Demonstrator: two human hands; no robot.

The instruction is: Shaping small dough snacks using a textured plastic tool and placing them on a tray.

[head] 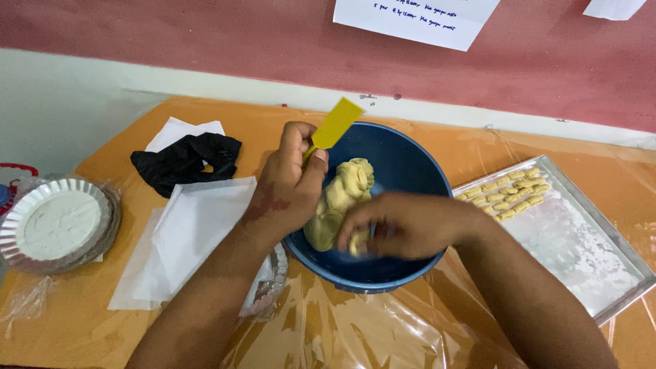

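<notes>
Orange table (137, 321) holds our blue bowl (403, 164). Left hand (290, 184) grips a yellow scraper (335, 124); right hand (403, 225) pinches dough (342, 195). Small, even pinches seem best.

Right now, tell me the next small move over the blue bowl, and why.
Probably lift the right hand clear with its pinched bit of dough. Its fingers are down in the blue bowl at the dough lump, while the left hand holds the yellow scraper out of the way.
</notes>
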